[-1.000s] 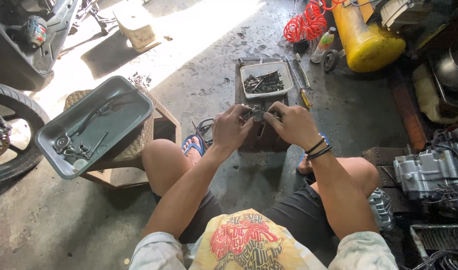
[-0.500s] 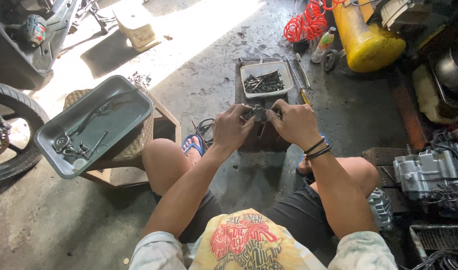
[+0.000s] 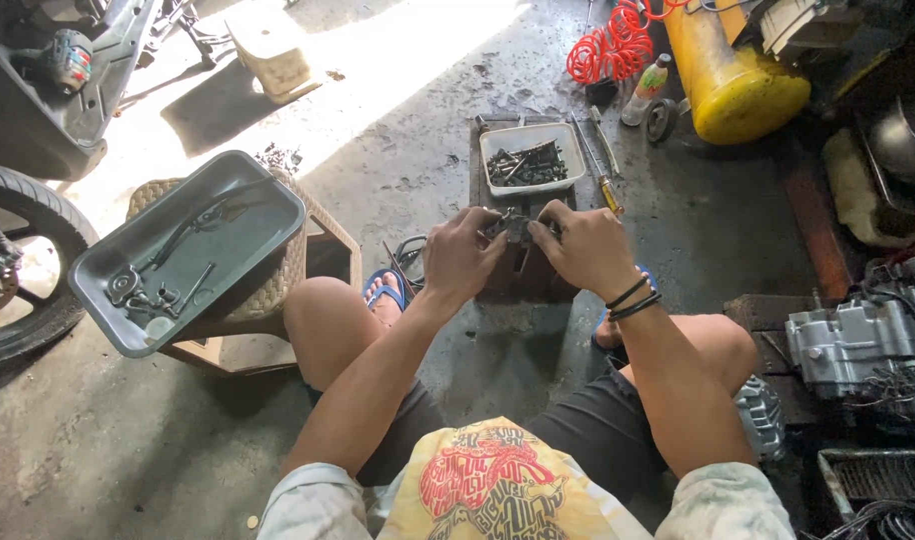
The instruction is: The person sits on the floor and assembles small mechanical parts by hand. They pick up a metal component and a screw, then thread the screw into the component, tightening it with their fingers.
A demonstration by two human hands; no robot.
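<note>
I've got both hands together on a small dark metal part (image 3: 519, 228) at scene centre — left hand (image 3: 461, 256) and right hand (image 3: 586, 248) each pinching an end, fingers curled tight. It sits just above a dark board (image 3: 498, 285), near a white tray of bolts (image 3: 531, 157) further off. Grey tray (image 3: 188, 250) sits left — yellow tank (image 3: 733, 75) far right.

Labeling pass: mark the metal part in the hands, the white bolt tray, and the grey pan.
metal part (image 3: 519, 226), head view, dark top between the thumbs
bolt tray (image 3: 534, 134), head view, far white rim
grey pan (image 3: 261, 228), head view, bare inner floor
</note>
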